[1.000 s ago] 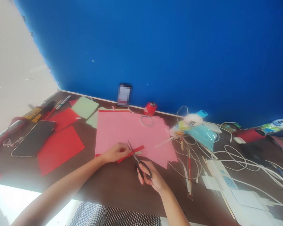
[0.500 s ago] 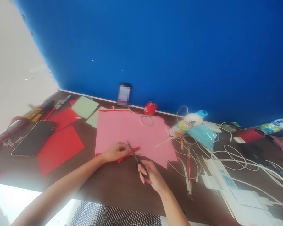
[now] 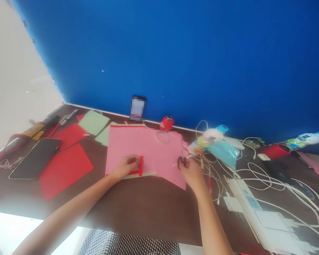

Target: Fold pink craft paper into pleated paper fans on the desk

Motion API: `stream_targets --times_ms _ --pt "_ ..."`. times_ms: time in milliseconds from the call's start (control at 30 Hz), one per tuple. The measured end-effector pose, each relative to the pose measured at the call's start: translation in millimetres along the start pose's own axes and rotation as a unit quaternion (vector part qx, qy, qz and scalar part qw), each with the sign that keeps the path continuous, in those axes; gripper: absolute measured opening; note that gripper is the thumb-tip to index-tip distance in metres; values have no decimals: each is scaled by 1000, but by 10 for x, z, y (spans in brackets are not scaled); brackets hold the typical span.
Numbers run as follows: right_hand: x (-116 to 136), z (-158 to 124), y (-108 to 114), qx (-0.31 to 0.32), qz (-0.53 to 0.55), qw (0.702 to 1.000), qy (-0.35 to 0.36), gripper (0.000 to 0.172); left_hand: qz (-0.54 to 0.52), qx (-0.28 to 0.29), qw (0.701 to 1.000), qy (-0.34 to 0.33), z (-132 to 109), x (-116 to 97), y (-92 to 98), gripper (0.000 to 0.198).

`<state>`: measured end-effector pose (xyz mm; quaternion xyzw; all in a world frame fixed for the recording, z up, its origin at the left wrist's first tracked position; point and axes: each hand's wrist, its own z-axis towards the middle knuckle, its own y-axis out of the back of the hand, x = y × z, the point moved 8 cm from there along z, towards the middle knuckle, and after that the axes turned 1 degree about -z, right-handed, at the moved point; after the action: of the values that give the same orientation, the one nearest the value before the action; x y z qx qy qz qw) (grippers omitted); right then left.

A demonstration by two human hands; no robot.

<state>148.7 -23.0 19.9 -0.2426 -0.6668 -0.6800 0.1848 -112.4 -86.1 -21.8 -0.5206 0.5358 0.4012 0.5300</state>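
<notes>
My left hand [image 3: 127, 165] rests on a large pink paper sheet [image 3: 146, 148] and pinches a small red paper strip [image 3: 140, 166]. The strip stands upright between the fingers, just above a pale green strip [image 3: 143, 174] at the sheet's near edge. My right hand [image 3: 190, 170] has its fingers closed in the handles of the scissors [image 3: 181, 161]. It is at the sheet's right edge, and the blades point away from me.
Red paper sheets [image 3: 65, 170], green sheets [image 3: 93, 122] and a phone [image 3: 33, 158] lie at the left. A red tape dispenser [image 3: 167, 122] stands by the blue wall. White cables [image 3: 268, 180], a power strip [image 3: 248, 198] and a glue bottle [image 3: 212, 134] crowd the right side.
The scissors have left the red strip and my right hand has carried them right and away from me. My left hand now holds a shorter red piece upright.
</notes>
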Motion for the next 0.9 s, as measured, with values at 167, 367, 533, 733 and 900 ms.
stream_targets --times_ms 167,367,533,733,900 --pt "-8 254 -99 6 -87 996 31 21 23 -34 999 6 11 -6 69 17" --pt "276 38 -138 -100 14 990 99 24 -36 -15 999 -16 20 -39 -1 20" --pt "678 -423 -940 236 364 899 62 40 -17 -8 998 -65 36 -49 1 19" --pt "736 -535 -1209 291 545 785 -51 31 34 17 996 -80 41 -7 -51 13" --pt "659 -486 -1157 248 562 787 -53 36 105 40 989 -92 19 -24 -137 12"
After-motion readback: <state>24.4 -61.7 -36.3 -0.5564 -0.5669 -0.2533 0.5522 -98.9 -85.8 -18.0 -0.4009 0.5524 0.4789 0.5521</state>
